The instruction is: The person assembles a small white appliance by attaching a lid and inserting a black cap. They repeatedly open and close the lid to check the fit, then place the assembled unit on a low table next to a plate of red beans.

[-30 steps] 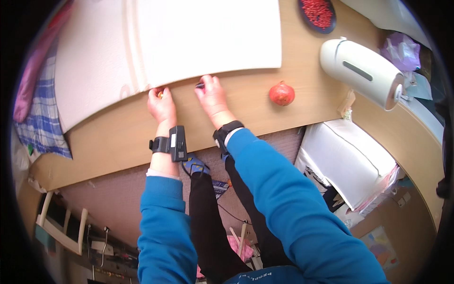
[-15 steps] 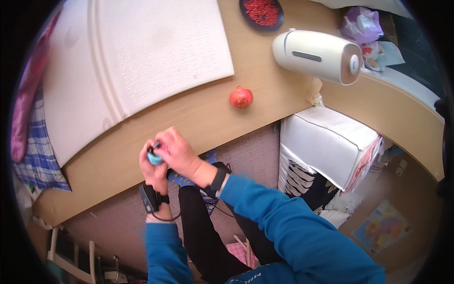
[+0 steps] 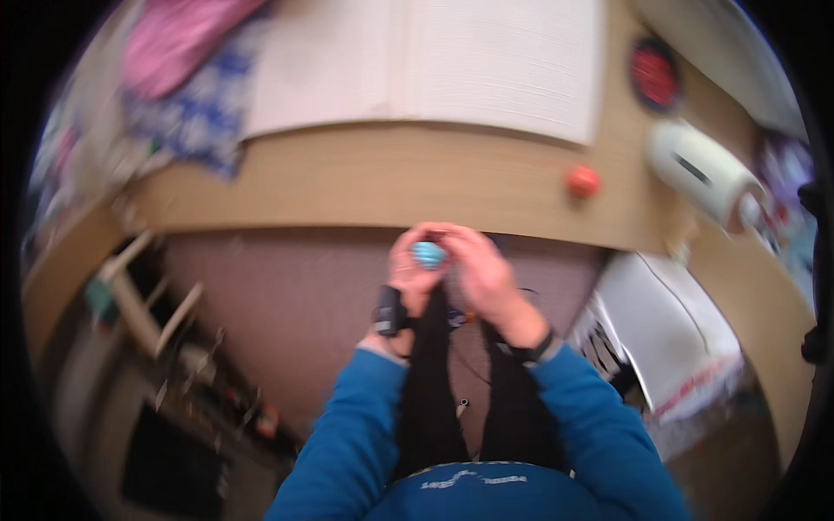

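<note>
Just off the table's front edge, my left hand (image 3: 410, 271) is closed around a small, rounded turquoise object (image 3: 428, 254) with light stripes or ridges. Its exact kind is blurred. My right hand (image 3: 480, 271) meets the left one from the other side, its curled fingertips pressed close to the top of the object. A dark bit shows between the fingers there, too small and smeared to name. Both hands are held over my lap, above my black trousers (image 3: 426, 382).
On the wooden table (image 3: 347, 187) lie a white padded mat (image 3: 512, 78), a pomegranate (image 3: 583, 182), a dark plate of red seeds (image 3: 653, 74) and a cream-coloured cylindrical appliance (image 3: 708, 174). Blue patterned cloth (image 3: 187, 126) hangs at the left. A white box-shaped piece (image 3: 660, 317) stands below right.
My view has swung left, so table things sit further right. Both hands are now nearer the middle, off the table's edge. The turquoise object stays in my left hand, showing its striped side.
</note>
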Tool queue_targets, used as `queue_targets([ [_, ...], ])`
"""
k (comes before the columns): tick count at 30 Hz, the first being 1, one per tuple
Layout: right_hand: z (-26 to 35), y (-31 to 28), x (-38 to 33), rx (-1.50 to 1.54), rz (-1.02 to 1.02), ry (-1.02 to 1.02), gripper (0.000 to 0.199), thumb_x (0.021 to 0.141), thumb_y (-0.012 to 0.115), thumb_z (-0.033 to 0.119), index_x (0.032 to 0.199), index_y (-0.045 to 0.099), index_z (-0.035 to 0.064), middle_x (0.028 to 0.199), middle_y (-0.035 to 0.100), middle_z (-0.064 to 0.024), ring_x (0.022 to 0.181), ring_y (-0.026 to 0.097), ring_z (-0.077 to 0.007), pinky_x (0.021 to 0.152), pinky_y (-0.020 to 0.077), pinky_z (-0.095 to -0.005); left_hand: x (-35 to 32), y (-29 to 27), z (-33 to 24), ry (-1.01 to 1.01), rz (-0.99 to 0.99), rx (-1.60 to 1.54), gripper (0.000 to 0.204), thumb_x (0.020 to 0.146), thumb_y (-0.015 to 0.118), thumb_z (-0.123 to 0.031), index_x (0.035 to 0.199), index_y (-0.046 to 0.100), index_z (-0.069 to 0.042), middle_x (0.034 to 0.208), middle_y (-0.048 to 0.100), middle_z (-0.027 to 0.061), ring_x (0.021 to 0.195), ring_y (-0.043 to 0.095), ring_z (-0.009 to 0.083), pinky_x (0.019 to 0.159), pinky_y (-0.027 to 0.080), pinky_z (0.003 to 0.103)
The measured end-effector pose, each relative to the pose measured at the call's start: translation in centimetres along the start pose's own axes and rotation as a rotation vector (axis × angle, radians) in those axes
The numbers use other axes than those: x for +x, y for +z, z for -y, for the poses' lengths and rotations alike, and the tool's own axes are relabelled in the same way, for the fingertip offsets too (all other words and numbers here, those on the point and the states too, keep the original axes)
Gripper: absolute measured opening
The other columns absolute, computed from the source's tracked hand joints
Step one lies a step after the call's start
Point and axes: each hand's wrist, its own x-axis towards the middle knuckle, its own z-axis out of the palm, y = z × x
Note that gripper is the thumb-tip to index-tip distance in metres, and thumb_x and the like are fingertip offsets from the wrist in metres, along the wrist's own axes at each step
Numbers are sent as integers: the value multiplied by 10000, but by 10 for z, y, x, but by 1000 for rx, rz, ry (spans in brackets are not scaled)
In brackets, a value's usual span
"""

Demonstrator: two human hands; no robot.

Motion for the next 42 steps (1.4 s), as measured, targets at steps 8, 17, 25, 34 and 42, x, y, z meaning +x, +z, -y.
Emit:
queue_targets([
  [8, 74, 32, -44, -140, 318, 51, 228, 791, 558, -85, 993, 601, 12, 964, 619, -166, 870, 627, -342, 760, 522, -364, -143, -102, -50, 135, 352, -36, 264, 906, 589, -272, 807, 592, -26, 824, 580, 132, 695, 571, 253, 526, 464, 328],
  [17, 155, 89, -58, -344, 814, -179, 196, 795, 552, -16, 977, 610, 27, 898, 610, -166, 799, 615, -365, 702, 518, -421, -330, -228, -15, 512, 212, -294, 259, 898, 597, -276, 887, 628, -20, 920, 636, 173, 811, 641, 305, 605, 524, 390],
  [25, 261, 192, -55, -521, 1171, -382, 232, 791, 529, 20, 1005, 614, 42, 907, 614, -165, 834, 618, -359, 720, 515, -431, -483, -305, 73, 777, 174, -709, 275, 935, 541, -312, 862, 597, -53, 881, 580, 130, 722, 536, 243, 498, 433, 295],
  [34, 360, 312, -100, -658, 1424, -549, 222, 773, 544, 52, 980, 621, 71, 890, 627, -157, 851, 636, -347, 720, 523, -436, -619, -396, 93, 1072, 67, -879, 259, 919, 576, -313, 869, 602, -60, 857, 563, 122, 718, 510, 246, 475, 428, 319],
  [42, 421, 426, -114, -578, 1598, -681, 191, 788, 518, 67, 958, 606, 61, 912, 627, -156, 855, 634, -360, 695, 528, -444, -750, -445, 31, 1360, -127, -771, 271, 977, 492, -290, 904, 581, -44, 923, 550, 114, 683, 463, 200, 422, 405, 263],
])
